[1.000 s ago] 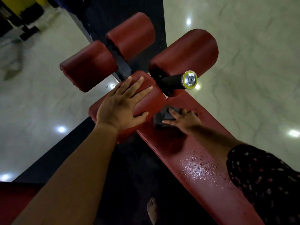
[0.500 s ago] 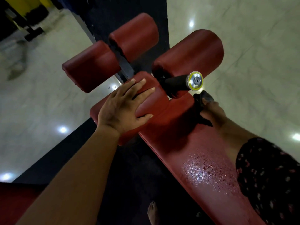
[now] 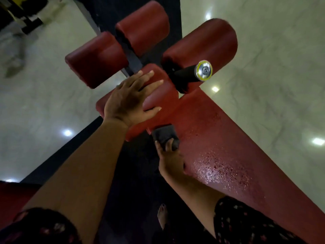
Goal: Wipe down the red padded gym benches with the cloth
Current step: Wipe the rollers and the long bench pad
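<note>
Pale glossy floor with ceiling-light glints on both sides, dark mat strip running under red bench.

Left hand: fingers straight and spread, thumb out to the right, palm flat on roller pad at far end of bench. Gripping nothing, just pressing on top. Forearm runs back to near-left corner, dark patterned sleeve at bottom edge.

Right hand: fingertips curled over near edge of dark grey cloth, pinching it. Cloth bunched, sitting at left edge of bench, just near of the roller pad, touching the red padding. Wrist hangs off left side of bench, over the mat. Forearm goes back to near right, patterned sleeve there too.

Bench surface: long red pad slanting from centre to near-right corner. Wet droplets shining on mid part, just right of right hand.

Beyond left hand: three more red rollers, far-left roller, far-middle roller, far-right roller. Black handle with silver and yellow end cap sticks out beside far-right roller.

Bare foot on mat near bottom centre. Dark equipment at top-left corner, too blurred to identify.
</note>
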{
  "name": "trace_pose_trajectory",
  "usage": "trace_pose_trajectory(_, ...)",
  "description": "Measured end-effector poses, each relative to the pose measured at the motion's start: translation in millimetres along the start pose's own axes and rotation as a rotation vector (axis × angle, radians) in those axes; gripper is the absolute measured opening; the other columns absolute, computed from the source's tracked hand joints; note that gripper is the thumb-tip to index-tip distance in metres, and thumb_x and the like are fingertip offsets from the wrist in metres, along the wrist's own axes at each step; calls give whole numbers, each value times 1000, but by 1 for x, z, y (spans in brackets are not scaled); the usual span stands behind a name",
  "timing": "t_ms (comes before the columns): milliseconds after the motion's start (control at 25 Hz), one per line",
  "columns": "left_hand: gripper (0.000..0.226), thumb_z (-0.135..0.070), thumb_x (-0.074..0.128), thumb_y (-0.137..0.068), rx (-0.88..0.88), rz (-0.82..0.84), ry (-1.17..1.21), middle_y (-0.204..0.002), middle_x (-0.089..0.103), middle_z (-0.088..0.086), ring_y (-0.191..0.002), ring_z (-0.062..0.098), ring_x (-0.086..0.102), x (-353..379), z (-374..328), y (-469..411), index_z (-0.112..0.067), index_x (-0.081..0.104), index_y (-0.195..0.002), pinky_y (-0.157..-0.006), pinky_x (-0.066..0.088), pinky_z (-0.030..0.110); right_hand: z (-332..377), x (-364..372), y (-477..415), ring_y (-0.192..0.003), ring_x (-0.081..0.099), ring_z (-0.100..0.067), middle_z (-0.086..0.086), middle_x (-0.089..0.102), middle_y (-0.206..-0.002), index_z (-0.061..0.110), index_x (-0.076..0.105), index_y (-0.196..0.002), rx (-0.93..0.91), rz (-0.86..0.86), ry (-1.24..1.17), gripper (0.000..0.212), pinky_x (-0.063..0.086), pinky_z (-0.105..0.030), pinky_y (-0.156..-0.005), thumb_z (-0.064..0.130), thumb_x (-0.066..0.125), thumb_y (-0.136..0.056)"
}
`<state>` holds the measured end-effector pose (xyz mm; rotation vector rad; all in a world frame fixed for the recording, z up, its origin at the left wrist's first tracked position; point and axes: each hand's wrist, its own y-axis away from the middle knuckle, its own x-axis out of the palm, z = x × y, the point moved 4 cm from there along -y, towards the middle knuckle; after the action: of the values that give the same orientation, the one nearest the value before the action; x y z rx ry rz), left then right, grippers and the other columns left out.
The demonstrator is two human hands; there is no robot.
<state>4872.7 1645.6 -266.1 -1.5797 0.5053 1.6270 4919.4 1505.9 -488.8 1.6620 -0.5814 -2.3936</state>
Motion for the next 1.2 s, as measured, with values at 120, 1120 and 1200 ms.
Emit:
trace_pose_trajectory(120,78,-53,69,-78,-6,18,-46,-155,34,11,-128,37,47,0,1,0,-24,43,-146,-94,47,51,-16,8,14,-99,53,-43,-20,14,-156,40,20,-152,-276,8,350,69,51,-44,-59,18,48,-93)
trace_pose_trajectory(1120,82,-63,54,-80,-19,13,-4,-149,42,8,-132,34,44,5,7,1,-24,38,-149,-101,45,52,-199,-93,-60,-128,41,-43,-16,26,-146,38,11,-154,639,-225,-851,69,41,-40,-95,33,50,-97)
trace_pose_trajectory(1200,82,-61,59,-79,-19,9,-14,-150,41,9,-130,35,46,6,6,1,-23,39,-148,-100,46,53,-179,-80,-47,-123,45,-46,-14,21,-149,40,10,-153,671,-279,-833,71,42,-39,-99,32,50,-95)
